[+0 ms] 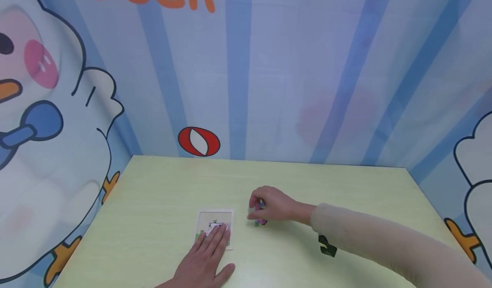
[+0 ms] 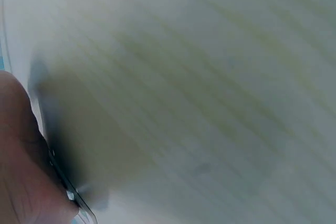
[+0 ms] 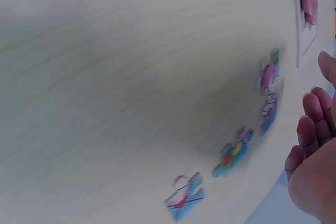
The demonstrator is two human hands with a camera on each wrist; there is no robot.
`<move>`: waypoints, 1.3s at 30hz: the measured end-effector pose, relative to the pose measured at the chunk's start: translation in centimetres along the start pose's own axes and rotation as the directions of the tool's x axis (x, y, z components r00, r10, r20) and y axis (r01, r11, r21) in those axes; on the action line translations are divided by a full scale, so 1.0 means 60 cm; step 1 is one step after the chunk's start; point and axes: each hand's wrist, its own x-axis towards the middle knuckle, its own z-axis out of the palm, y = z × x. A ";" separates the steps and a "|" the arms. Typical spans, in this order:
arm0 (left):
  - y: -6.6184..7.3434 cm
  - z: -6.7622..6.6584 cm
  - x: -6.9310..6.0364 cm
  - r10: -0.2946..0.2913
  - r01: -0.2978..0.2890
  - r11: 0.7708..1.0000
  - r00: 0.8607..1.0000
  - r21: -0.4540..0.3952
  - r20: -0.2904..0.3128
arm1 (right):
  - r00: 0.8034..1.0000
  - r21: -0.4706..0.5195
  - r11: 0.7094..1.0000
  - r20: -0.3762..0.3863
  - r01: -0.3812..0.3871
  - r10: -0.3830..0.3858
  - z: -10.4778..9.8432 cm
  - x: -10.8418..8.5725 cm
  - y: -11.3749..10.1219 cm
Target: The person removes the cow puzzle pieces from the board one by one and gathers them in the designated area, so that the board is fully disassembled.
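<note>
Has the board lying flat on the table beneath the left hand, with straight fingers resting across its nearer part, clasping nothing. Holds the right hand just right of the board, close to four colourful pieces strung out in a loose row on the table, with fingers slightly bent and nothing visible between them. Shows, behind, a striped blue backdrop printed with a red-and-white ball.
</note>
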 end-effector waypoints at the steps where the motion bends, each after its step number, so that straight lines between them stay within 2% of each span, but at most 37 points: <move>1: -0.001 0.002 0.000 -0.001 0.001 1.000 1.000 -0.003 -0.003 | 1.000 0.000 1.000 0.005 0.003 -0.003 0.001 0.006 -0.004; 6: -0.002 0.003 -0.001 0.016 -0.016 0.999 1.000 -0.027 -0.014 | 1.000 -0.021 1.000 0.019 0.015 -0.015 0.006 0.037 -0.020; 14: 0.007 -0.006 0.007 0.104 -0.104 0.994 0.995 0.031 -0.003 | 0.995 0.008 1.000 0.092 0.029 -0.030 0.022 0.081 -0.045; 21: 0.009 -0.006 0.010 0.155 -0.151 0.985 0.987 0.086 -0.045 | 0.984 0.008 1.000 0.175 0.029 -0.030 0.037 0.115 -0.065; 30: 0.006 0.000 0.007 0.136 -0.136 0.987 0.991 0.085 0.004 | 0.969 -0.091 0.995 0.245 0.052 -0.028 0.059 0.139 -0.073; 39: 0.005 0.006 0.005 0.157 -0.152 0.979 0.987 0.135 -0.027 | 0.967 -0.106 0.993 0.254 0.053 -0.024 0.066 0.140 -0.070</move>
